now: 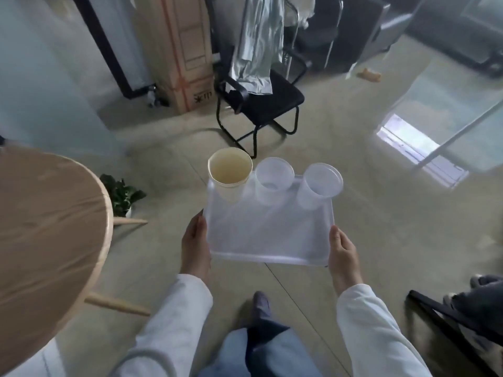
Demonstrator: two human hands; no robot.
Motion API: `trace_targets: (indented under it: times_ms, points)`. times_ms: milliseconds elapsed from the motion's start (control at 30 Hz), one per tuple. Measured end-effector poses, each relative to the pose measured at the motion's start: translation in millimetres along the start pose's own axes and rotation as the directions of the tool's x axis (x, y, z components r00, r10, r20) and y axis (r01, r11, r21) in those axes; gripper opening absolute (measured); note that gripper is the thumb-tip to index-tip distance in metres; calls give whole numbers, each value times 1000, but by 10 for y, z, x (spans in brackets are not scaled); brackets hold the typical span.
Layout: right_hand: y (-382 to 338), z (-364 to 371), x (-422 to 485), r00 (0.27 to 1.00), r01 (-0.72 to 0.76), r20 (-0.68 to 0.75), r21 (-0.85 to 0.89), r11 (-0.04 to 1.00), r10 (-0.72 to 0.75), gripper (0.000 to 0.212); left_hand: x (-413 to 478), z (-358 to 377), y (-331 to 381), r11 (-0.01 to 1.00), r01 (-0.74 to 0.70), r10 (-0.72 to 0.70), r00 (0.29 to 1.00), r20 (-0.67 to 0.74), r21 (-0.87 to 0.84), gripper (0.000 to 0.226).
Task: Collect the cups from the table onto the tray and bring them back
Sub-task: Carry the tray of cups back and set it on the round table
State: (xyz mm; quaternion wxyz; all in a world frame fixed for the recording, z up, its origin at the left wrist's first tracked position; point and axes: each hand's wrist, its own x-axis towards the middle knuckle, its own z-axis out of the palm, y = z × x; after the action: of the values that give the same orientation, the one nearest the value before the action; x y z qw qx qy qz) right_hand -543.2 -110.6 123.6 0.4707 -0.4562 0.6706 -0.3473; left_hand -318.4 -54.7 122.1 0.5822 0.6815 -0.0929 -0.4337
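Note:
I hold a translucent white tray (269, 235) level above the floor, in front of my body. My left hand (196, 243) grips its left edge and my right hand (344, 253) grips its right edge. Three cups stand upright in a row along the tray's far edge: a cream paper cup (230, 174) at the left, a clear plastic cup (273, 179) in the middle, and another clear plastic cup (319, 185) at the right. All three look empty.
A round wooden table (46, 235) fills the left side, a potted plant (122, 194) beyond it. Ahead stands a black chair (261, 104) with silver sheeting draped on it, a cardboard box (185, 50) behind. Another person's legs (473, 297) and a dark chair are at the lower right.

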Motion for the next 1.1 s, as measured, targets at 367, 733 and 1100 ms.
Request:
trace_targets:
  times_ms: [367,733,1100]
  points:
    - [-762,1066,973,947,132,306,-98,986,-97,38,705,-172,398,976,-81,17,955,-297,-204,20]
    - [-1317,2618,1305,777,296,616,-175,939,-130,36,1366,-945,618,948,-143,-57,803,-594,-285,26]
    - [-1885,4348,951,590,441,790,-143,886,-166,24,1822,-1998,1127,884,-242,-148,666,-731,-399,21]
